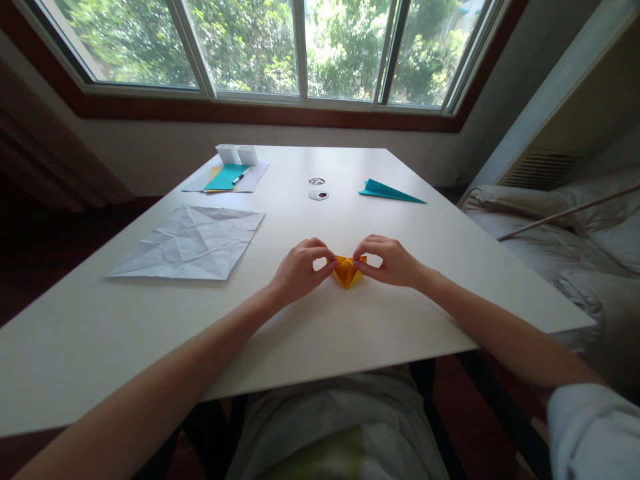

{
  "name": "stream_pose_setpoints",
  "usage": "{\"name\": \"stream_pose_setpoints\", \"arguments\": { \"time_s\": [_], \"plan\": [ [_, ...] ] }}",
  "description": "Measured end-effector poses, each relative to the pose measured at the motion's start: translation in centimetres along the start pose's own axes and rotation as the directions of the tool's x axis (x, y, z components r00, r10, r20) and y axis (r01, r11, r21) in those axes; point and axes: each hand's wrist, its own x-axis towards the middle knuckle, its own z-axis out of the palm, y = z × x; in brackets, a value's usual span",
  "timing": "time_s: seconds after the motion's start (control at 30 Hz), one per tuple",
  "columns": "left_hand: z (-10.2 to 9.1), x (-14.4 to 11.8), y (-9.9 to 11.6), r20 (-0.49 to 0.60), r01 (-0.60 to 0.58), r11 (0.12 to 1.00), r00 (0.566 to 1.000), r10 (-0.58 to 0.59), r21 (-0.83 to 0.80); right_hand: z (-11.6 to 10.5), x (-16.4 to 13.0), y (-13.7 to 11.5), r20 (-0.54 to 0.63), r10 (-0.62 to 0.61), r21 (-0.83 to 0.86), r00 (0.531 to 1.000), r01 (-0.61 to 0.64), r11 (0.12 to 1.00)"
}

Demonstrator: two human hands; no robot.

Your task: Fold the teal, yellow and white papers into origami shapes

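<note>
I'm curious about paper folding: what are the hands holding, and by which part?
A folded orange paper, pinched near its upper edge: the left hand at its left side, the right hand at its right.

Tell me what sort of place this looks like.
Probably a room in a home, though I can't be certain. A wide window looks out on leafy trees, what seems to be a padded sofa sits at the right, and a white table bears paper sheets.
</note>
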Motion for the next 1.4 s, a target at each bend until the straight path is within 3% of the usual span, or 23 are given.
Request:
{"name": "stream_pose_setpoints", "arguments": {
  "time_s": [0.4,0.77,1.0,1.4],
  "plan": [
    [0.8,0.4,1.1,-0.028,0.154,0.988,0.988,-0.154,-0.006,0.8,0.2,-0.3,-0.026,0.048,-0.02,0.999,-0.048,0.999],
    [0.7,-0.1,0.4,-0.018,-0.012,0.992,1.0,0.015,0.124,0.9,0.2,-0.2,-0.032,0.055,-0.059,0.998,-0.057,0.997],
    [0.8,0.0,0.7,0.005,-0.036,0.992,0.999,0.036,0.125,1.1,0.1,-0.1,-0.04,0.107,-0.056,0.993,-0.109,0.992],
    [1.0,0.1,0.6,-0.002,-0.016,0.997,1.0,0.016,0.076,0.9,0.1,-0.3,0.029,-0.011,-0.232,1.0,0.018,0.973]
  ]
}}
